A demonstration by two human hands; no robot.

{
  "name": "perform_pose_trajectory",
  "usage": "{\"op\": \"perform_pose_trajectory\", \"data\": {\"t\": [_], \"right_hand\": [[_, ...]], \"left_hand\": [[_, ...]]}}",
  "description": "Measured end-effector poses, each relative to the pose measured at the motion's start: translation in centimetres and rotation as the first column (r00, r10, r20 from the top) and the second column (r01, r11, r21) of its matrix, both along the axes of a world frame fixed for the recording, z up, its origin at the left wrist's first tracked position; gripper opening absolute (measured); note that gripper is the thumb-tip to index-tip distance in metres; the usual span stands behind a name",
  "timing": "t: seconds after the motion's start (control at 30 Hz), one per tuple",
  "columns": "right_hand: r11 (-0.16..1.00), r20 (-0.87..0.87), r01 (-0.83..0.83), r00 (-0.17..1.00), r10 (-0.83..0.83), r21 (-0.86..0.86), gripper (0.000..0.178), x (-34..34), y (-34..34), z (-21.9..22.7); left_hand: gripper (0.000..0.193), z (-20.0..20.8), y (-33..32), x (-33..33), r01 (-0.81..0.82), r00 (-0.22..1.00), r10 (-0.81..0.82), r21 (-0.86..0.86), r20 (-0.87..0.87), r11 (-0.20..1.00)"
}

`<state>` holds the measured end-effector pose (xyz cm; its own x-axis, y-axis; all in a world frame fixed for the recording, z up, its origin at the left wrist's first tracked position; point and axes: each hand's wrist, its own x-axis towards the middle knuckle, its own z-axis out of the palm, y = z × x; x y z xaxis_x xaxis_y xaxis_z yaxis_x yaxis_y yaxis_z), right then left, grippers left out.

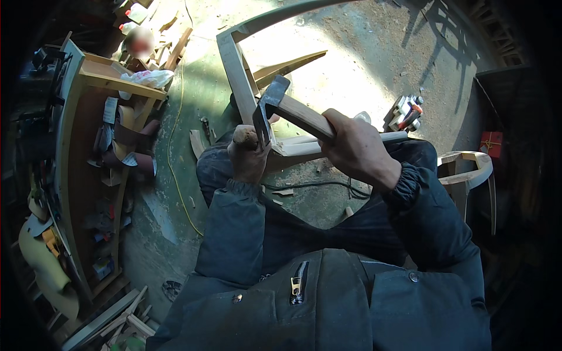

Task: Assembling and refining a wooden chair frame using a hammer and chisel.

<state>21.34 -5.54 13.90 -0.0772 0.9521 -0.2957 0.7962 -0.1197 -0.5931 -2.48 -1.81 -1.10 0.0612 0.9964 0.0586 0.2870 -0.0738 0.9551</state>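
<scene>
My right hand is closed around the wooden handle of a hammer. Its dark metal head lies just above my left hand, slanting down beside it. In my left hand, the fingers are wrapped round a tool with a round wooden handle, its worn end facing up; the rest of it is hidden. Between my knees stands a pale wooden chair frame, with a curved rail at the top. A joint of this frame is right beside my left hand, and a lower rail runs rightward under the hammer handle.
On the left stands a wooden cabinet frame with sanding belts hanging in it. A yellow cord trails along the green floor. A power tool lies ahead on the right, near another curved chair frame. Offcuts lie lower left.
</scene>
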Motion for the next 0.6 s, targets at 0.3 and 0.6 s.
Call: {"op": "perform_pose_trajectory", "data": {"t": [0.3, 0.6], "right_hand": [[0.997, 0.020, -0.080, 0.997, 0.080, 0.007, 0.020, -0.4, 0.1, -0.1], [0.933, -0.042, -0.245, 0.963, 0.265, 0.265, 0.024, -3.3, 3.9, 4.3]], "left_hand": [[0.009, -1.8, -0.8, -0.3, -0.056, 0.993, 0.046, 0.097, 0.107, 0.994], [0.013, -1.3, -1.0, 0.5, -0.172, 0.973, 0.166, 0.029, 0.158, 0.985]]}}
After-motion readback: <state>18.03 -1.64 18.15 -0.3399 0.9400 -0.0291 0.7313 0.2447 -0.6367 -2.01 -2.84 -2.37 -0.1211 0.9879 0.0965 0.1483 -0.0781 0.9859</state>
